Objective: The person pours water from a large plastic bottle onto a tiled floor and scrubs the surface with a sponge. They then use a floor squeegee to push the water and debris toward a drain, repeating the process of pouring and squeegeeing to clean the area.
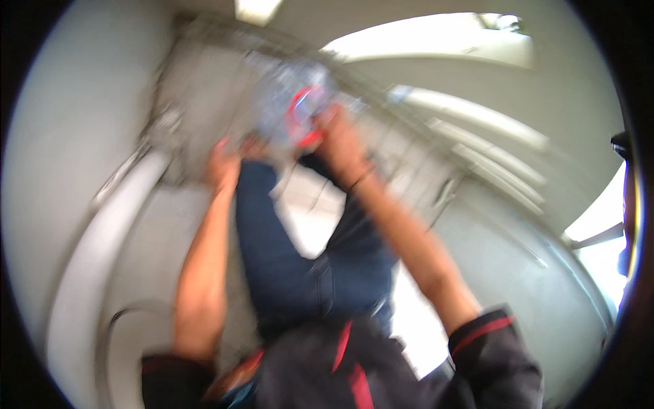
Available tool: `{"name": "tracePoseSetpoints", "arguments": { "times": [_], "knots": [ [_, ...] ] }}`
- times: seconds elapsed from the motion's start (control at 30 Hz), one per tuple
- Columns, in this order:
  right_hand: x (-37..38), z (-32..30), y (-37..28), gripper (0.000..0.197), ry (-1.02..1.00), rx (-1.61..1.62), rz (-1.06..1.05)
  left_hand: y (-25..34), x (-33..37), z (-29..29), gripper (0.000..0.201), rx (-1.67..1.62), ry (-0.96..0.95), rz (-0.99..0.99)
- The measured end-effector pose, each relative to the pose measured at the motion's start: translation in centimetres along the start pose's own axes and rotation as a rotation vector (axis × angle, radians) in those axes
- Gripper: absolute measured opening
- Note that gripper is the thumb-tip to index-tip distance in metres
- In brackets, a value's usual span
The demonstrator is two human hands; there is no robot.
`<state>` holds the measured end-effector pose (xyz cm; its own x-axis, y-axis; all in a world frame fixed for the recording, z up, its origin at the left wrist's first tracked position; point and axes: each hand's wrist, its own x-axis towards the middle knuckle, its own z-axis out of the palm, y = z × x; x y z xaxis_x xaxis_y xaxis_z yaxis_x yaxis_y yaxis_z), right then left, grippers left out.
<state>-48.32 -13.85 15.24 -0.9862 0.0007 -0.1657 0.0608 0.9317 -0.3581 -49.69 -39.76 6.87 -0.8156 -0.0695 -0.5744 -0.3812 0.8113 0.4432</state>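
Observation:
A crinkled, see-through plastic bag (pixel 276 102) is beyond my knees, with a red ring-like shape (pixel 296 112) on or inside it. Motion blur hides what that red shape is. My right hand (pixel 338 143) is closed at the bag's right side, by the red edge. Lower and to the left, my left hand (pixel 223 163) is beside my left knee, near the bag's lower left; its fingers are smeared, and whether they touch the bag does not show.
A thick pale pipe (pixel 112 245) runs along the left, next to a light wall (pixel 88 116). Several white bars (pixel 477 116) slant across the upper right. A dark thin cable (pixel 112 327) curves at lower left. My legs in dark trousers (pixel 272 252) fill the middle.

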Motion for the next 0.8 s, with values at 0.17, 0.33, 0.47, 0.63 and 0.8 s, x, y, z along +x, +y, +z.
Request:
{"name": "tracePoseSetpoints", "arguments": {
  "times": [0.17,0.33,0.47,0.63,0.8],
  "knots": [
    [-7.2,-3.1,5.1,0.037,0.033,0.406,0.266,13.3,-6.1,2.1,0.038,-0.281,-0.047,0.726],
    [-13.6,-4.8,14.4,0.042,0.246,0.841,0.282,24.1,-12.6,11.0,0.043,-0.021,-0.229,1.161],
    [-21.7,-7.7,20.5,0.033,0.371,0.908,0.351,28.8,-19.1,17.5,0.039,0.287,-0.255,1.236],
    [-36.5,-16.2,27.9,0.052,0.665,0.663,0.48,34.9,-26.8,23.5,0.027,0.487,-0.693,1.05],
    [-60.8,-37.6,39.1,0.032,1.296,0.681,0.909,42.0,-35.4,31.4,0.034,0.701,-0.913,0.829]
  ]
}}
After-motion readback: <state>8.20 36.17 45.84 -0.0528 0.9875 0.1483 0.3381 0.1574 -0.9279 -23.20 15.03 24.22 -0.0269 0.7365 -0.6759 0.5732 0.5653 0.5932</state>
